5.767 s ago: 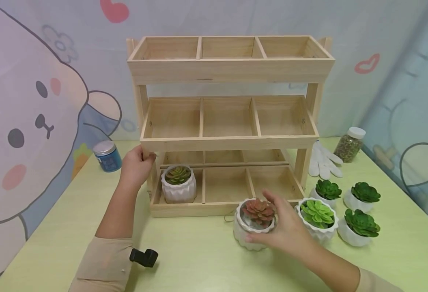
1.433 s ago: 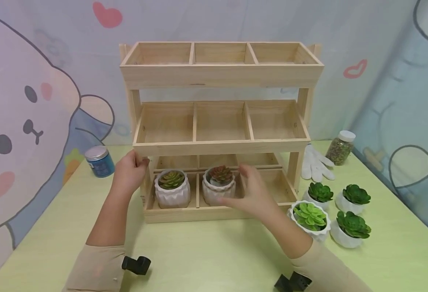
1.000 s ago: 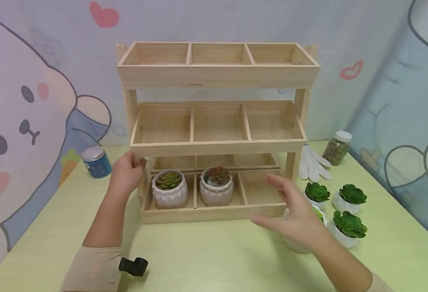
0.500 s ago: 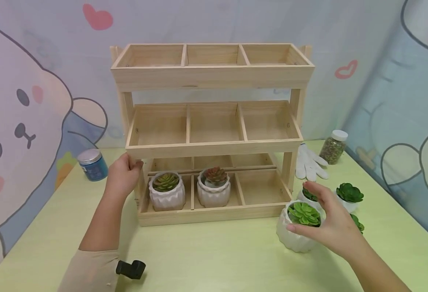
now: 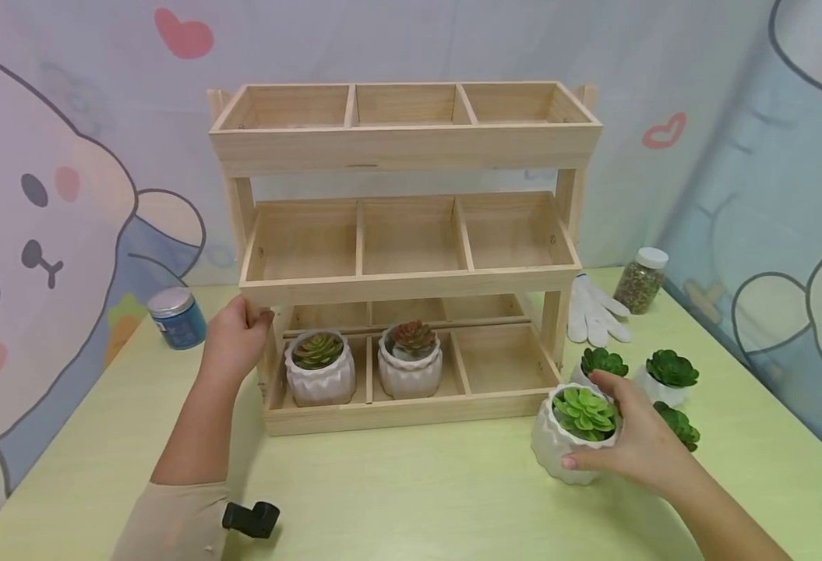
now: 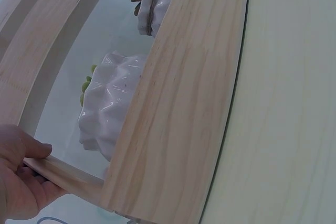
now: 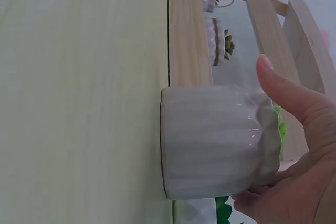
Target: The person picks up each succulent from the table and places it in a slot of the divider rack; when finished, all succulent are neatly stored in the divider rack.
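Observation:
A three-tier wooden shelf (image 5: pixel 411 144) stands before me, each tier split into compartments. My left hand (image 5: pixel 235 335) grips its left upright post (image 6: pixel 68 178), thumb on one side and fingers curled behind. In the bottom tier, a white pot with an olive-green succulent (image 5: pixel 319 370) sits left and one with a reddish succulent (image 5: pixel 412 360) sits in the middle. My right hand (image 5: pixel 642 436) spans a white ribbed pot with a bright green succulent (image 5: pixel 572 436) on the table. Its fingers reach the pot's far side; the right wrist view shows the thumb apart from the wall.
Several small dark green succulents in white pots, such as one potted succulent (image 5: pixel 666 378), stand right of my right hand. Behind lie white gloves (image 5: pixel 593 312) and a jar of brownish granules (image 5: pixel 640 280). A blue jar (image 5: pixel 178 318) stands left of the shelf.
My right hand set the reddish succulent's pot into the middle bottom compartment, released it and moved right to the bright green succulent's pot. My left hand has kept its hold on the post.

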